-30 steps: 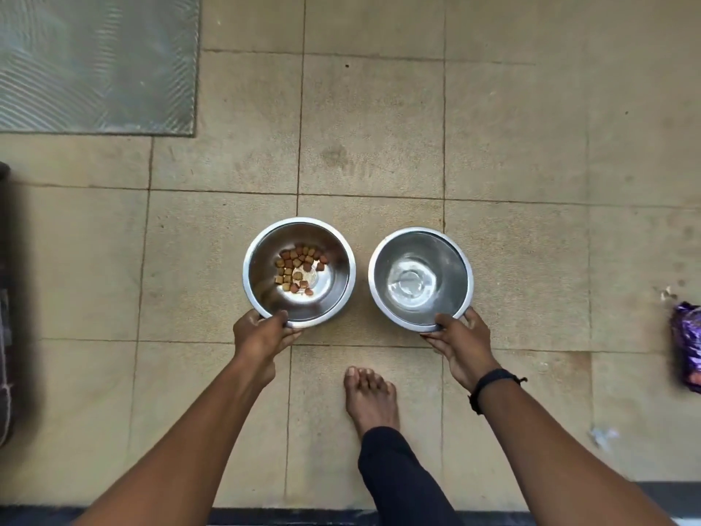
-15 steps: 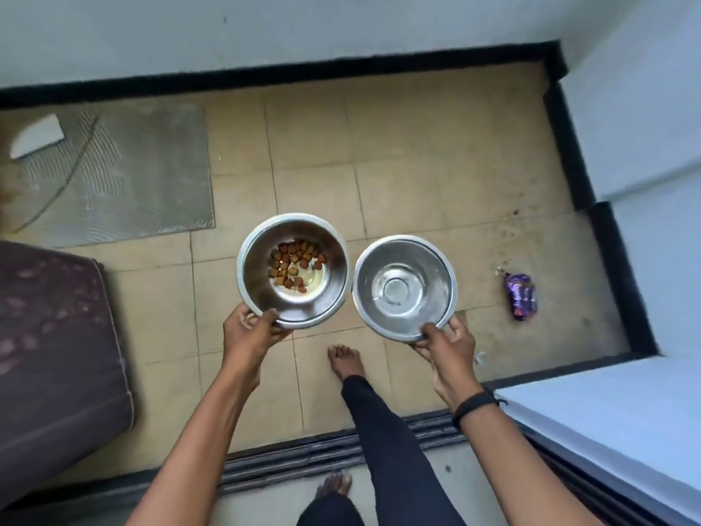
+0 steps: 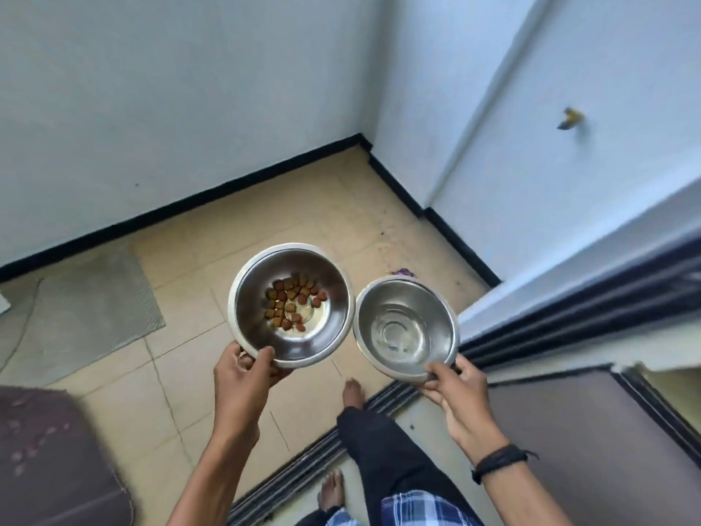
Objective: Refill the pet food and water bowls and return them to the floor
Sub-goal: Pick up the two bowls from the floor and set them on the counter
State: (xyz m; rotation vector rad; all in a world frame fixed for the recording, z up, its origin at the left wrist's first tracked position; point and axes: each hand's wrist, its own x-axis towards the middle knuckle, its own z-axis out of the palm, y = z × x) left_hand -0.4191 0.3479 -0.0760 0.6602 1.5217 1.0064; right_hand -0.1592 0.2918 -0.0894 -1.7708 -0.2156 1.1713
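Both the food bowl (image 3: pixel 258 309), with a little kibble (image 3: pixel 290 301), and the water bowl (image 3: pixel 407 328) hang level over the floor (image 3: pixel 182 373). The left hand (image 3: pixel 242 377) pinches the food bowl's 6 o'clock rim in its fingers (image 3: pixel 265 356), the bowl lying at 12 o'clock from it. The right hand (image 3: pixel 461 392) pinches the water bowl's near rim likewise, that bowl at 11 o'clock.

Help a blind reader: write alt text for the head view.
A person's left hand holds a round steel bowl with a few brown kibble pieces, the right hand a second round steel bowl without kibble, above a tan tiled floor.
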